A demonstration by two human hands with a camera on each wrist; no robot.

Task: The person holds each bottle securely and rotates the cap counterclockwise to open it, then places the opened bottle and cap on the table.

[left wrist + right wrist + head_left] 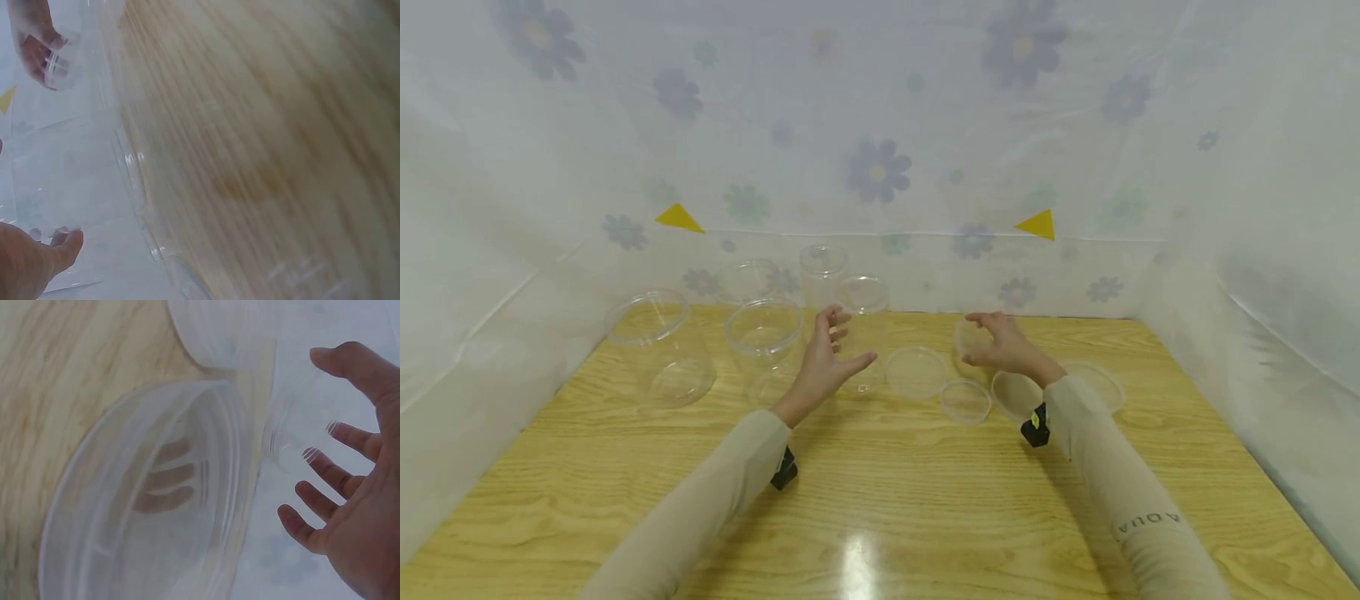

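Reaching open fingers [838, 321] toward jar [863, 329]

A pale wooden table [880, 500] with strong grain filled the foreground, a bright patch of light glaring on its near edge. White sheeting [880, 125] printed with faded flowers enclosed it, bearing two yellow triangles [679, 218].

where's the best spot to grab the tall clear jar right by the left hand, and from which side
Probably around its straight side wall, about mid-height, coming in from the near left where the left hand already is. The tall clear jar stands upright with its mouth open on the wooden table, so a wrap-around grip suits it. Other jars crowd its left and back; a clear lid lies to its right.
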